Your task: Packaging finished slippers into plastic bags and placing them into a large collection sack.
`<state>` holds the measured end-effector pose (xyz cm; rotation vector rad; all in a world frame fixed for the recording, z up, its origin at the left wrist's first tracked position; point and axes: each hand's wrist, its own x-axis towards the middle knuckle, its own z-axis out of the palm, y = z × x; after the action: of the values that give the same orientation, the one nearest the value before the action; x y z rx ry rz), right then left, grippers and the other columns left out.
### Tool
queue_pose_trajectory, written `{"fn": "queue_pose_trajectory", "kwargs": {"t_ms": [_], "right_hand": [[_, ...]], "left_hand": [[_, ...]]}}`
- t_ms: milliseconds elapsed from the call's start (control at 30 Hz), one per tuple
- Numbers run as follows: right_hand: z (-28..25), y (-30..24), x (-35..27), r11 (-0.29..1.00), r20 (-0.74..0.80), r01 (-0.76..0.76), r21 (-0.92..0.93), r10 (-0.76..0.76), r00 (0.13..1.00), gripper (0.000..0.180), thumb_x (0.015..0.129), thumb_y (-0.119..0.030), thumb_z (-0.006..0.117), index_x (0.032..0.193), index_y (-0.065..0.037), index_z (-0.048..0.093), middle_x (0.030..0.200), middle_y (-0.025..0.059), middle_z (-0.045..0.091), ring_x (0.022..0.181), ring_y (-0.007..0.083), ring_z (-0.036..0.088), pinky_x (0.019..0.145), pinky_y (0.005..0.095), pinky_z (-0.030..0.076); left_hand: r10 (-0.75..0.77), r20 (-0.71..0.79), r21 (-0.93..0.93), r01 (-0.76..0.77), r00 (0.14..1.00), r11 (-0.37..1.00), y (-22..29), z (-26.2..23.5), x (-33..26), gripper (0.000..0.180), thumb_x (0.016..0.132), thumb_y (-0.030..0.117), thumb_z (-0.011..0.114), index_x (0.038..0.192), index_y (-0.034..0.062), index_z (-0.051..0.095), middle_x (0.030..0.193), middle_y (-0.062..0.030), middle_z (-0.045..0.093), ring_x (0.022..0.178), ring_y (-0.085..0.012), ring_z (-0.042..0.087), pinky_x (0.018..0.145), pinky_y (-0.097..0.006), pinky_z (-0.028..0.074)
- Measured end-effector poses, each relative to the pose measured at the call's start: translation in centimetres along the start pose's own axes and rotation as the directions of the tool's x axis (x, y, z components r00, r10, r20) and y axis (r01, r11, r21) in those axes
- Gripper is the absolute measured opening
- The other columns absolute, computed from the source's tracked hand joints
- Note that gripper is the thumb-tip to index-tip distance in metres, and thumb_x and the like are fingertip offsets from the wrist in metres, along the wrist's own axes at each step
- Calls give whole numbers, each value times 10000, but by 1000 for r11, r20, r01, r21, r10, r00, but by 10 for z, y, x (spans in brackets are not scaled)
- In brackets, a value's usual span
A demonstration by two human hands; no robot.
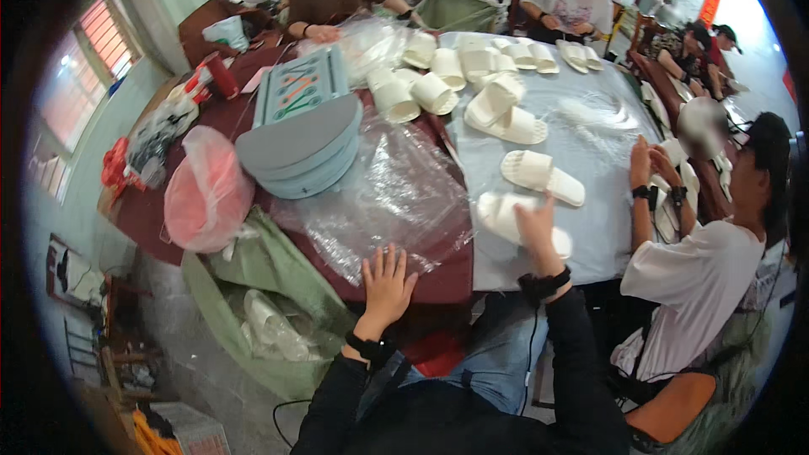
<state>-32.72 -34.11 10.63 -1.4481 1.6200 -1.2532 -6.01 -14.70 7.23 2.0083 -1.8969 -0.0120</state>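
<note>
My left hand (388,288) lies with its fingers spread on the near edge of a pile of clear plastic bags (383,202). My right hand (539,232) is closed on a white slipper (501,215) at the near edge of the grey-covered table part. Just beyond it lies another white slipper (543,177), and farther off a pair of slippers (506,114) overlaps. Where my right fingers meet the slipper's underside is hidden.
More white slippers (434,93) crowd the table's far middle. A grey-blue rounded case (299,147) and a pink plastic bag (209,190) stand left. A green sack (227,320) with wrapped slippers hangs open near my left. Co-workers sit opposite and right, one person's hands (653,164) near slippers.
</note>
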Motion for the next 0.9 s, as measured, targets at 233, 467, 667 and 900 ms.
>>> {"fn": "queue_pose_trajectory", "kwargs": {"t_ms": [233, 467, 667, 900], "right_hand": [[-20, 3, 75, 910, 142, -314, 271, 285, 948, 842, 724, -10, 664, 1401, 7, 165, 1217, 195, 508, 1041, 273, 555, 835, 350, 471], [-29, 12, 57, 806, 388, -379, 455, 203, 899, 381, 809, -26, 581, 1178, 31, 506, 1045, 108, 615, 893, 214, 619, 800, 325, 496], [-57, -72, -69, 569, 569, -550, 611, 166, 805, 290, 890, -121, 513, 1121, 50, 544, 1026, 135, 634, 904, 207, 640, 779, 311, 534], [-76, -88, -150, 593, 801, -768, 244, 323, 504, 233, 901, -152, 541, 1001, 48, 608, 893, 120, 663, 718, 168, 659, 618, 279, 538]], "left_hand": [[5, 44, -348, 10, 999, 937, -3, -51, 4, 289, 847, 142, 550, 1125, 132, 630, 1351, -174, 439, 1259, -397, 378, 1019, -511, 313], [166, 113, 40, -171, 980, 984, -5, -32, -8, 472, 866, 249, 567, 1301, 88, 478, 1397, -139, 394, 1274, -369, 358, 1026, -483, 309], [106, 86, -171, -90, 991, 981, -25, -34, -3, 487, 827, 154, 576, 1288, 35, 468, 1359, -143, 429, 1182, -350, 436, 966, -439, 371], [-232, -162, -594, 93, 959, 799, -16, -43, 12, 267, 877, 123, 535, 1106, 7, 607, 995, -147, 650, 846, -277, 620, 760, -345, 477]]}}
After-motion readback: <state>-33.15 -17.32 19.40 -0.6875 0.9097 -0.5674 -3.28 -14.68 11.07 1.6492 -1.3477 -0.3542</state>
